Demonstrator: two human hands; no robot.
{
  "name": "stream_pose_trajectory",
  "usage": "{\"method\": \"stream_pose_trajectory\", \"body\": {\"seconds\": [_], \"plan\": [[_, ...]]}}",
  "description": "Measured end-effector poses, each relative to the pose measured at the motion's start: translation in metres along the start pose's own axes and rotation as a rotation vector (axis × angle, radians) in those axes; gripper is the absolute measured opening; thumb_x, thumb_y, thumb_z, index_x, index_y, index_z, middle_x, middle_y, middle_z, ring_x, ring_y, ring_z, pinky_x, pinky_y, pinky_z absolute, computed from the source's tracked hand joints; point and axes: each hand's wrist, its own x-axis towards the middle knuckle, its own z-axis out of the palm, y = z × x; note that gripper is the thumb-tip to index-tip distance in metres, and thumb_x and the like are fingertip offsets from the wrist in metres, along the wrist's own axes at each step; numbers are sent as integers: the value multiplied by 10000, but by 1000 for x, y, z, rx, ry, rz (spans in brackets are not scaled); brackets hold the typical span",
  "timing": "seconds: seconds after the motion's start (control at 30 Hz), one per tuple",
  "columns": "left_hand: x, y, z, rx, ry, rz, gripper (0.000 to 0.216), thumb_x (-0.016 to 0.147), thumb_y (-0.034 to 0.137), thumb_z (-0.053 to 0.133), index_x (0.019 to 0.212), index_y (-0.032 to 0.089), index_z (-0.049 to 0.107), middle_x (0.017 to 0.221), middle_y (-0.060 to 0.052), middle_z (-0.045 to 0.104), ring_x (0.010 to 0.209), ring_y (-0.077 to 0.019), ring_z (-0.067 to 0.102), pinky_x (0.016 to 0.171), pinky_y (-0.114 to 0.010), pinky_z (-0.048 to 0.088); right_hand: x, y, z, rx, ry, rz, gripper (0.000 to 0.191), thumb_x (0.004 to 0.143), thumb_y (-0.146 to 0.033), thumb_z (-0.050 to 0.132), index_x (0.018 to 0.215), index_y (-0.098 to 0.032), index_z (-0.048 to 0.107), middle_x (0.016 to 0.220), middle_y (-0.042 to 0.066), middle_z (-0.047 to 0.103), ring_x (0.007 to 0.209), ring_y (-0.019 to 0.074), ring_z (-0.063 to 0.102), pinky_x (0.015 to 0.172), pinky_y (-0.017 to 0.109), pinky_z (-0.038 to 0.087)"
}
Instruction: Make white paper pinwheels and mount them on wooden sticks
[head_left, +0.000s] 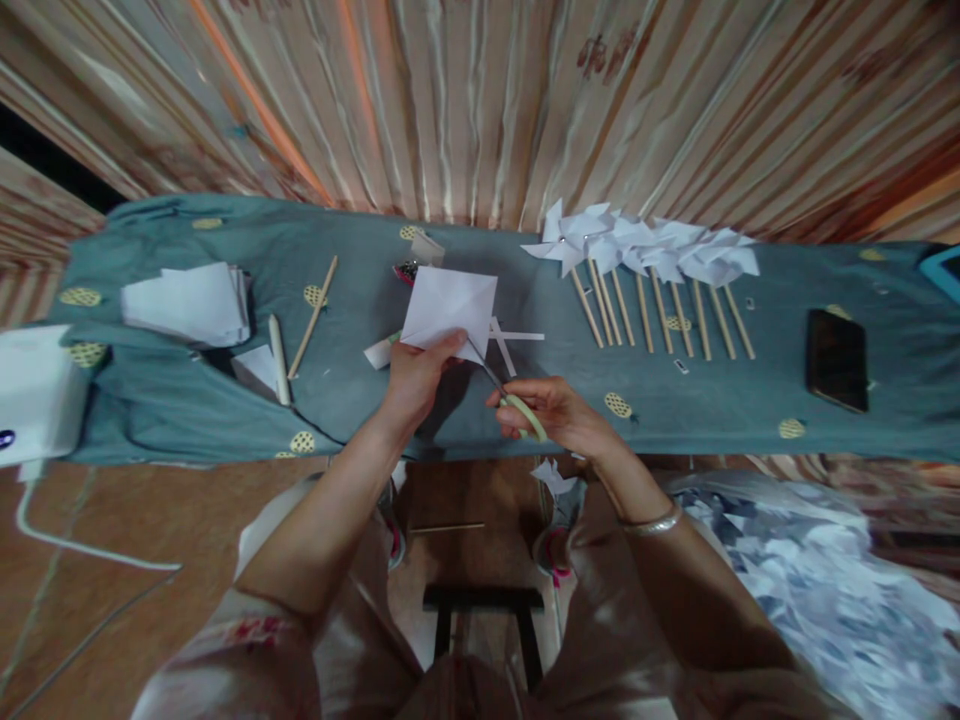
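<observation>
My left hand [424, 375] pinches the lower edge of a square white sheet of paper [450, 300], held above the cloth with faint diagonal creases showing. In my right hand [555, 408] is a pair of scissors [527, 415] with pale green handles. Their blades reach the paper's lower right corner, close to my left thumb. White paper strips [519, 337] lie on the cloth just right of the sheet. Behind the sheet sits a small container of pins [407, 271], partly covered.
Several finished paper pinwheels [652, 245] on wooden sticks lie at the back right. A phone [837, 360] rests farther right. Stacked paper [187, 305], a glue gun stick-like white tool [279, 360] and a wooden stick [313, 315] lie left. A bag of pinwheels [832, 580] stands below right.
</observation>
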Motion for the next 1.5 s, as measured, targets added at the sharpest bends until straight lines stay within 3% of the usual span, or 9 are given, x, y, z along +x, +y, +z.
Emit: {"method": "stream_pose_trajectory", "body": {"seconds": [0.33,0.63,1.5], "plan": [[2,-2,-1,-42,-10,-4,167,571,203,798,682,163,680,715,-2,705,644,-137,632,602,-246,513,1,4,-1,21,8,20,407,594,-518,847,730,-163,700,562,-25,602,520,90,532,495,234,434],[2,0,-2,-21,1,-24,167,544,213,798,659,160,689,681,-2,692,608,-128,613,570,-234,516,2,4,1,65,58,84,459,497,-473,897,755,-148,701,563,-34,605,511,78,525,489,222,425],[-3,-3,0,-21,-90,-83,226,548,253,828,679,139,683,694,-10,699,616,-127,622,574,-243,526,6,8,-1,104,80,92,431,510,-437,898,767,-153,699,572,-36,610,524,83,547,532,239,452]]}}
